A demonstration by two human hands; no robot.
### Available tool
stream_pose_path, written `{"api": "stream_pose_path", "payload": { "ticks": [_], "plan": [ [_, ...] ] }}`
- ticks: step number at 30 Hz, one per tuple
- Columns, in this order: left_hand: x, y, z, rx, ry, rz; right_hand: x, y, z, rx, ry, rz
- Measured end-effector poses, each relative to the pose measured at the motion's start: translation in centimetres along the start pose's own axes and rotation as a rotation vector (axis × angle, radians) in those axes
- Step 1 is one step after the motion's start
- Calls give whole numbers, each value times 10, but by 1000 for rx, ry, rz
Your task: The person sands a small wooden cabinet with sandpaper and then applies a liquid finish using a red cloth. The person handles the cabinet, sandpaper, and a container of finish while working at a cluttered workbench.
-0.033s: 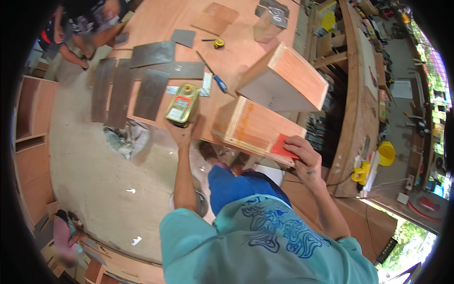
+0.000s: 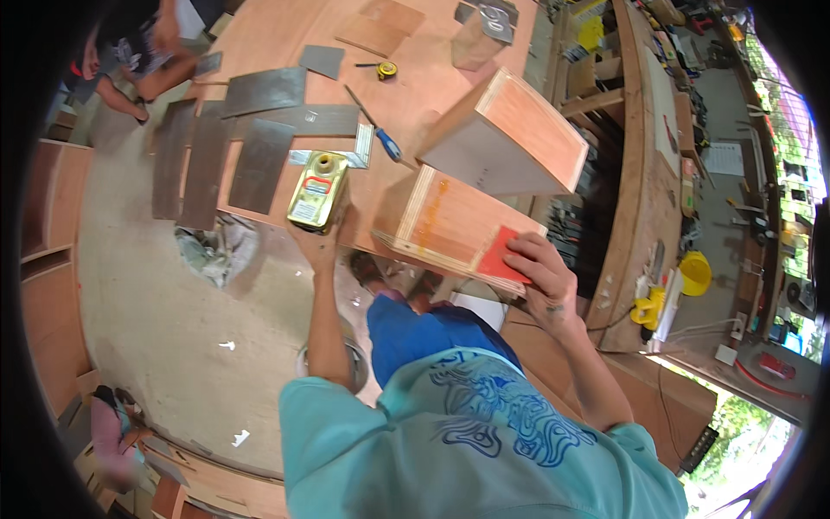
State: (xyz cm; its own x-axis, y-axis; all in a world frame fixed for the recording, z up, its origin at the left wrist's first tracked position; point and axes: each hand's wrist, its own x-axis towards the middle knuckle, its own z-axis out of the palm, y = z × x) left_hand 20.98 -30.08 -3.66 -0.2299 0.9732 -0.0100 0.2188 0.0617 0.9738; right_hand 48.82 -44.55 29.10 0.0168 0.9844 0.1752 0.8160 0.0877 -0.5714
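Note:
My left hand (image 2: 317, 246) grips a gold-coloured rectangular metal can (image 2: 319, 192) from below, beside the table's near edge. The can's round spout faces up with no cap on it. In my right hand (image 2: 545, 275) is a flat red piece (image 2: 504, 254), pinched by the fingers and lying against the upper face of a wooden box (image 2: 467, 221). Yellow-orange streaks of liquid mark that face near its left end. A second wooden box (image 2: 510, 143) stands just behind, tilted in view, its grey side toward me.
Dark grey sheets (image 2: 262, 164) cover the table's left part. A blue-handled screwdriver (image 2: 386, 144), a tape measure (image 2: 386, 71) and a wood block (image 2: 480, 43) lie beyond. A tool-laden workbench (image 2: 631, 199) runs along the right. Another person (image 2: 138, 52) is at far left.
The whole view has shifted slightly, so most things appear further left and higher. The can has moved a little left relative to the table; both hands keep their holds.

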Motion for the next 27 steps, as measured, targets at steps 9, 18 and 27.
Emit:
{"api": "stream_pose_path", "payload": {
  "ticks": [9,18,27],
  "plan": [
    [-63,-29,-14,281,38,-27,-14,31,10,-352,-89,-363],
    [-88,-78,-60,371,-357,-575,-1,-3,-25,1274,294,602],
    [-291,-132,-143,147,39,-898,27,49,-17,-145,52,-647]
  ]
}}
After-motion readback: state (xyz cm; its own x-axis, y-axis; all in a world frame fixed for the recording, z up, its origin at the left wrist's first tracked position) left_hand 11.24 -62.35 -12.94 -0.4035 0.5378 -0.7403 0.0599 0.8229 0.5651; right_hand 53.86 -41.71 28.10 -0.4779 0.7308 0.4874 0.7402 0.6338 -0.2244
